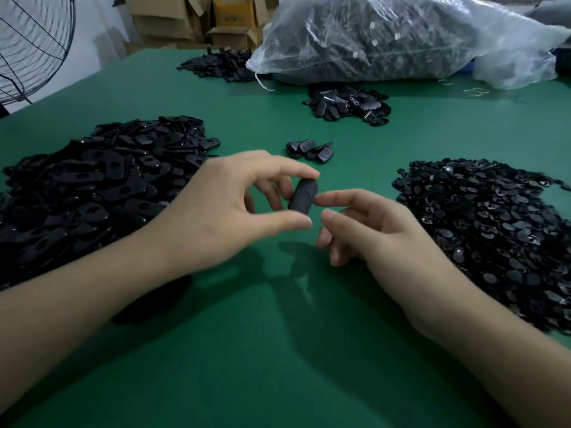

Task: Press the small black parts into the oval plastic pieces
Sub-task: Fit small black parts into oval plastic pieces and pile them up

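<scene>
Beyond the far left corner of the green table [247, 350], a wire fan guard [34, 47]. Along the left edge and well inward, a broad heap of oval plastic pieces [102, 180], black and flat, many with a hole showing. Behind the far edge, stacked cardboard boxes [197, 20], flaps open. Near the far edge, left of centre, a thin scatter of flat black pieces [219, 64]. Over the middle of the table, raised off the surface, the left hand [222, 208]: forefinger tip on the upper end and thumb tip under the lower end of one oval piece [303, 196], pinched upright with a slight tilt, the remaining fingers curled behind it. Just beyond it, lying on the table, a small cluster [310, 151] of similar pieces; farther toward the far edge, a loose pile [347, 105] of more of the same. Against the far edge, a large clear plastic bag [401, 35] stuffed with dark parts, lying on its side. Right of the oval piece, the right hand [380, 230], gripping nothing visible: forefinger stretched out with its tip at the piece's right side, touching or nearly so, thumb just below, other fingers loosely curled. Along the right edge, a wide heap of small black parts [494, 230], thin and glossy, well apart from the left heap.
</scene>
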